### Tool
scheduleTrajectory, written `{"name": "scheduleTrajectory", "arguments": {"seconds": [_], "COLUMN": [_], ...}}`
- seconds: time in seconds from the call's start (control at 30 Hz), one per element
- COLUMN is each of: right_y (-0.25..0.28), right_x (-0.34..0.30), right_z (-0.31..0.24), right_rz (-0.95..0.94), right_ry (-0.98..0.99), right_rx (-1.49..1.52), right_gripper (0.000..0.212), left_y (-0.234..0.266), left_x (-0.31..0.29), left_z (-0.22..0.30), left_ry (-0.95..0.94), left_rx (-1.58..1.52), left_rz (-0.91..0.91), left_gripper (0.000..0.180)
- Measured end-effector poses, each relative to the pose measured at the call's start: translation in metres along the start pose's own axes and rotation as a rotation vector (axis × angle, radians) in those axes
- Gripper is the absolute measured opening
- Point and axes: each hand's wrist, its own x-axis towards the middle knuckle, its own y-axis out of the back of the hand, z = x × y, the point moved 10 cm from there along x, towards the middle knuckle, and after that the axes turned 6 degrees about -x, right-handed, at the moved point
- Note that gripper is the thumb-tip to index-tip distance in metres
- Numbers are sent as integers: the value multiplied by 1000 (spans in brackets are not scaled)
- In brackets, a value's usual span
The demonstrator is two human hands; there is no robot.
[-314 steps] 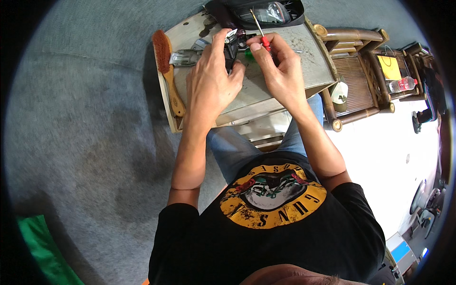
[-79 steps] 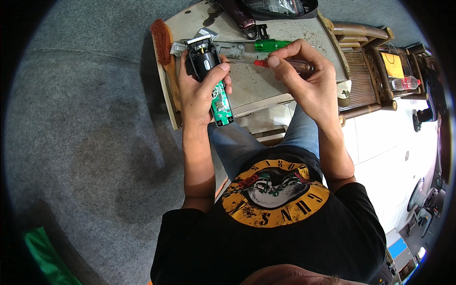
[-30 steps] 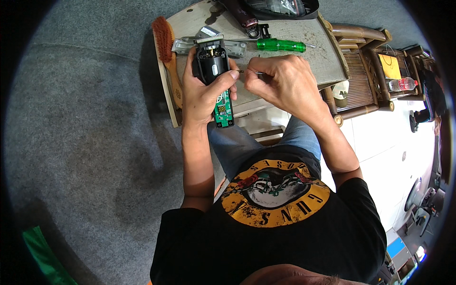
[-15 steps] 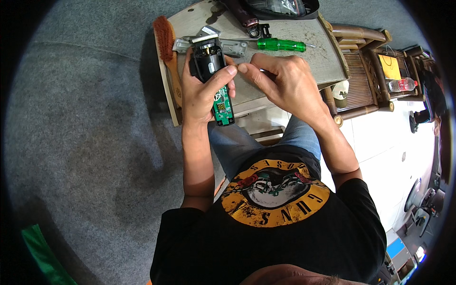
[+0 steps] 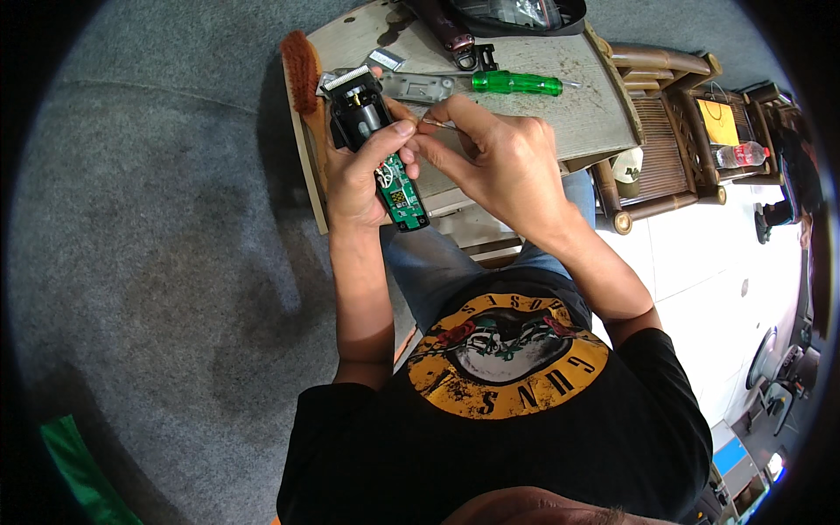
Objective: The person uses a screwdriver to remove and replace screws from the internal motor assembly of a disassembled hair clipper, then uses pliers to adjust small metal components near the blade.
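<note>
Device: an opened black hair clipper with a toothed metal blade head and a bare green circuit board (image 5: 378, 149) — held above the near edge of the weathered wooden tabletop (image 5: 595, 114), over the person's lap.
Long axis: blade end points away from the body, circuit-board end hangs toward it, slightly tilted to the right.
Left hand (image 5: 354, 179): fingers are wrapped shut around the clipper body from the left side, thumb pressed on its exposed face.
Right hand (image 5: 499, 162): fingertips are pinched closed on a thin metal pin-like piece (image 5: 442, 125); its exact kind cannot be told.
Key relation: the clipper lies just left of the right fingertips; the thin piece points leftward at the open motor section, nearly touching the left thumb.
Nearby: a green-handled screwdriver (image 5: 516, 83) and a flat grey metal cover plate (image 5: 420, 86) lie beyond the hands; a brown-bristled wooden brush (image 5: 302, 66) lies at the table's left edge.
</note>
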Motion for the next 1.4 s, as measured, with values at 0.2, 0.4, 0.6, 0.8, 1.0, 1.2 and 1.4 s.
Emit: {"name": "scheduleTrajectory", "arguments": {"seconds": [0.2, 0.4, 0.6, 0.8, 1.0, 1.2, 1.4], "right_y": [5, 6, 6, 1, 1, 1, 1], "right_x": [-1, -3, -4, -6, -3, -2, -2], "right_z": [-8, -11, -12, -6, 0, 10, 14], "right_rz": [121, 123, 106, 92, 107, 78, 29], "right_ry": [108, 151, 144, 126, 75, -18, -98], "right_rx": [-31, -25, -32, 2, 69, 145, 211], "right_gripper": [21, 20, 20, 17, 17, 17, 18], "left_y": [0, 2, 2, 1, -1, -2, 0], "left_x": [2, 1, 1, 1, 1, 2, 1], "left_z": [0, 0, -1, -1, 0, -2, -1], "left_ry": [-3, 1, 6, 2, -17, 8, 7], "left_rx": [17, 4, 25, 47, 83, 113, 90], "left_rz": [10, 44, 55, 55, 42, 38, 70], "left_gripper": [67, 65, 64, 63, 61, 60, 59]}}
